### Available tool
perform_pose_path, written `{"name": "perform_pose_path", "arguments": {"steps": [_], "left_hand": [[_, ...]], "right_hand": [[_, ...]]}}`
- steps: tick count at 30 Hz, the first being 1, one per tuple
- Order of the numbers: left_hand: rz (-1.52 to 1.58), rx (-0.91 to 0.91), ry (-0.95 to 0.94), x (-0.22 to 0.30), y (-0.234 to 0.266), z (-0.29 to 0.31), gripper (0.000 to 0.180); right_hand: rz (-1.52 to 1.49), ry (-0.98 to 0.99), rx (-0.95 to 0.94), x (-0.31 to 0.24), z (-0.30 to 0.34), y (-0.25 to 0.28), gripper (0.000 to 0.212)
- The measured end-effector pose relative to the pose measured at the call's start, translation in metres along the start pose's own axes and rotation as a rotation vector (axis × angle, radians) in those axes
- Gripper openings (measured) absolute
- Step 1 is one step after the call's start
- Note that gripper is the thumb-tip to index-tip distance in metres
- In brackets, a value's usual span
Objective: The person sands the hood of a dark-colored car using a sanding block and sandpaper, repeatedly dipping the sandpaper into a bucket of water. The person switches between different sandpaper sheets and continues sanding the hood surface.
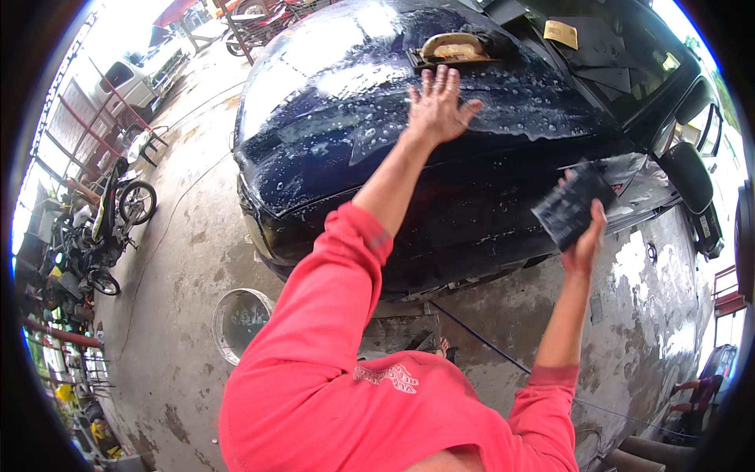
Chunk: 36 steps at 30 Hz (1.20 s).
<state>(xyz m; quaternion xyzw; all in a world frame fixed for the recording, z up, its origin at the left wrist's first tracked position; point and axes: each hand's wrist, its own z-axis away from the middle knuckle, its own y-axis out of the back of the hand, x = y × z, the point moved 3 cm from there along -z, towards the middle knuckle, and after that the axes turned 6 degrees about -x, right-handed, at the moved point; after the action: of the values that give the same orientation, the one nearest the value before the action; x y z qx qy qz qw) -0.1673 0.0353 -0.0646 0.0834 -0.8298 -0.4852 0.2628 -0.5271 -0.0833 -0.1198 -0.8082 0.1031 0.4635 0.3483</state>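
Note:
My left hand (440, 114) lies flat, fingers spread, on the wet dark-blue hood (330, 141) of a car, where water drops and suds show. Just beyond its fingertips rests a hand sanding block (452, 49) with a tan curved handle, which I am not holding. Held up near the car's fender, my right hand (586, 244) grips a dark rectangular pad (574, 206). The pad is smeared by motion, so its surface cannot be made out.
A whitish bucket (224, 326) stands on the concrete floor to my left. A dark hose (480, 341) runs across the floor by my feet. The car's side mirror (686, 175) juts out at right. Motorcycles (118, 208) are parked at far left. Dark sheets (598, 51) cover the windshield.

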Motion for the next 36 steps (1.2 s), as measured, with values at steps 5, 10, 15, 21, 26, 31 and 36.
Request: {"name": "perform_pose_path", "arguments": {"steps": [5,10,15,21,26,31,36], "left_hand": [[1.355,-0.328,0.074,-0.002,0.012,0.099,0.058],[1.871,0.001,0.091,-0.092,0.067,0.164,0.041],[2.175,0.060,-0.096,-0.164,0.102,0.213,0.083],[1.408,0.164,0.066,-0.249,0.138,0.225,0.090],[0.007,0.151,0.085,-0.306,0.165,0.212,0.080],[-0.155,0.017,-0.069,-0.327,0.136,0.186,0.075],[-0.051,-0.002,-0.210,-0.357,0.161,0.214,0.072]], "right_hand": [[0.725,0.037,-0.209,0.061,-0.072,-0.146,0.056],[0.583,0.068,-0.463,0.127,-0.104,-0.284,0.097],[0.876,0.196,-0.620,0.200,-0.096,-0.380,0.116],[2.020,0.412,-0.482,0.197,-0.148,-0.353,0.118],[2.029,0.197,-0.395,0.130,-0.195,-0.194,0.047],[1.964,0.343,-0.132,0.096,-0.197,-0.106,0.035],[1.828,0.543,-0.124,0.090,-0.198,-0.087,0.071]]}}
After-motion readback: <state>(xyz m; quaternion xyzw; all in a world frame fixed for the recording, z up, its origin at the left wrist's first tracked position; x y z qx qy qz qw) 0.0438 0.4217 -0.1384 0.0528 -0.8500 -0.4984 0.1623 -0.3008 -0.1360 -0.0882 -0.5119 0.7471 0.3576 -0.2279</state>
